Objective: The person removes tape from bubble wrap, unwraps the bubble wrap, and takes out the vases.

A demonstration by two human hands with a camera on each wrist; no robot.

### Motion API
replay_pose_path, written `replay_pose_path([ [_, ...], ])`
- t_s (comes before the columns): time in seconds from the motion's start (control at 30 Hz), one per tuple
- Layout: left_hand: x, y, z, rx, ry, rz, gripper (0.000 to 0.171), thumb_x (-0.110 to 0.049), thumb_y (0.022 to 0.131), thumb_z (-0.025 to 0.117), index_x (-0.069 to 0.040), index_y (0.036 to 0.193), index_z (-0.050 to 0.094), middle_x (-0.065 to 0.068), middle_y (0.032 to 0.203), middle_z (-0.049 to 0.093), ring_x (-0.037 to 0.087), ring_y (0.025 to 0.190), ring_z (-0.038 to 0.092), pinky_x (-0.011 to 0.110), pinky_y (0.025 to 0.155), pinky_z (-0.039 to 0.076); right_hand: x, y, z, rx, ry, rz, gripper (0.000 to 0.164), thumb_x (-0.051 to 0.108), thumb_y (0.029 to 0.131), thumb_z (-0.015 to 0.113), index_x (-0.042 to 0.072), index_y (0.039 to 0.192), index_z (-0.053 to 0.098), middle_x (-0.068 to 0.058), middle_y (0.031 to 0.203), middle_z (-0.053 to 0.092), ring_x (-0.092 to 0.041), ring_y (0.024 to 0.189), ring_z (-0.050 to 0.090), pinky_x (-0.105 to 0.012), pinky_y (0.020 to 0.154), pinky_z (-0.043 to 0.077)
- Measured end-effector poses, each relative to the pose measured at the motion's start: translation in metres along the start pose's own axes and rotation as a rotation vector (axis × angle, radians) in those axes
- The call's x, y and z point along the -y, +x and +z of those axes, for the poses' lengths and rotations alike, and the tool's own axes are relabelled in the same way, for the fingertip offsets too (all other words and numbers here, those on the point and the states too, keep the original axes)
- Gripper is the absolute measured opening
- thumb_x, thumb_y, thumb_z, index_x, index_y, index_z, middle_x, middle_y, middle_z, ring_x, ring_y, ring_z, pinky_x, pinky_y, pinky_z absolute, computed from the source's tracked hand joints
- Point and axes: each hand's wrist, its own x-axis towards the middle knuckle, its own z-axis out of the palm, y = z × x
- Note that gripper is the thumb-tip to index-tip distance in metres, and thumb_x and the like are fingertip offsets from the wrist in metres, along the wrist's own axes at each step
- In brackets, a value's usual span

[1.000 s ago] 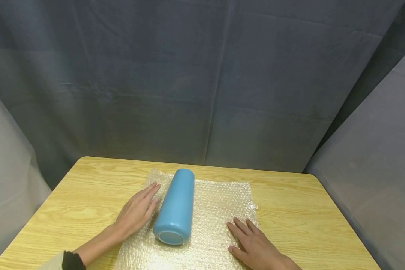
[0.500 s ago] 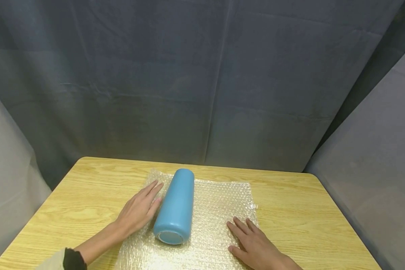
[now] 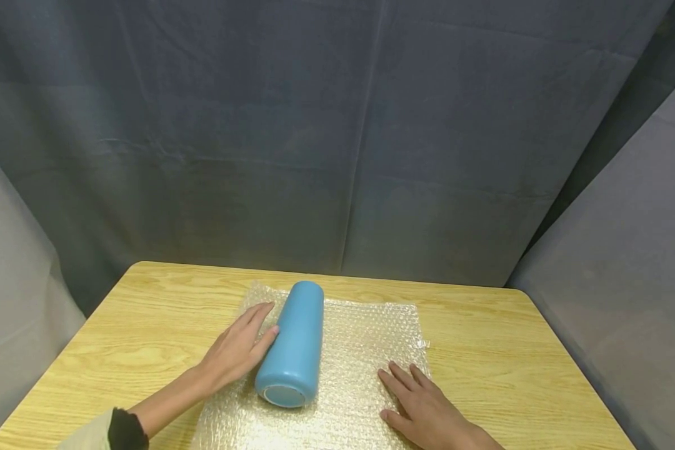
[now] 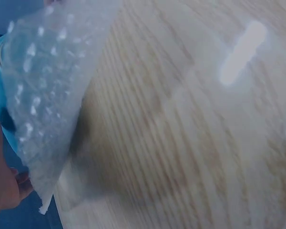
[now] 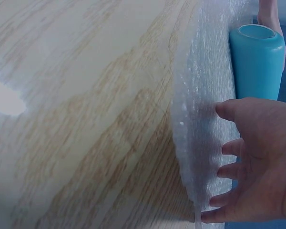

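A smooth blue tapered vessel (image 3: 292, 350), like a vase, lies on its side on a sheet of bubble wrap (image 3: 365, 350). Its wider end, with a pale ring, points toward me. My left hand (image 3: 233, 353) lies along its left side, fingers stretched out over the wrap and the thumb tip at the vessel's wall. To the right, my right hand (image 3: 430, 412) rests on the wrap near its right edge, fingers spread and apart from the vessel. In the left wrist view a lifted flap of the wrap (image 4: 47, 86) covers part of the vessel.
Under the wrap is a wood-grain table (image 3: 500, 369) with rounded far corners. A dark grey curtain (image 3: 259, 156) hangs behind it, and pale cloth (image 3: 641, 250) hangs at the right side.
My left hand has shifted slightly right, bringing its thumb up to the vessel's side. The right hand and the vessel look unmoved.
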Motion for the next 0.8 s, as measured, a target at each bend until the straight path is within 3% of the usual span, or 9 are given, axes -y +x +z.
replay_pose_path([
  [0.37, -0.015, 0.008, -0.002, 0.105, -0.146, -0.136, 0.07, -0.053, 0.102, 0.046, -0.009, 0.155, 0.034, 0.019, 0.152, 0.04, 0.042, 0.131, 0.047, 0.063, 0.102, 0.041, 0.0, 0.0, 0.001, -0.006, -0.007, -0.002, 0.069, 0.049, 0.102, 0.052, 0.006, 0.154, 0.038, -0.023, 0.157, 0.032, -0.048, 0.142, 0.026, -0.068, 0.11, 0.023],
  [0.8, -0.027, 0.016, -0.001, 0.133, -0.213, -0.183, 0.073, -0.05, 0.099, 0.056, -0.005, 0.154, 0.036, 0.02, 0.148, 0.044, 0.035, 0.12, 0.056, 0.057, 0.098, 0.046, 0.001, 0.0, 0.001, -0.001, 0.002, 0.02, 0.068, 0.048, 0.101, 0.052, 0.007, 0.154, 0.038, -0.023, 0.157, 0.032, -0.052, 0.141, 0.025, -0.069, 0.109, 0.023],
])
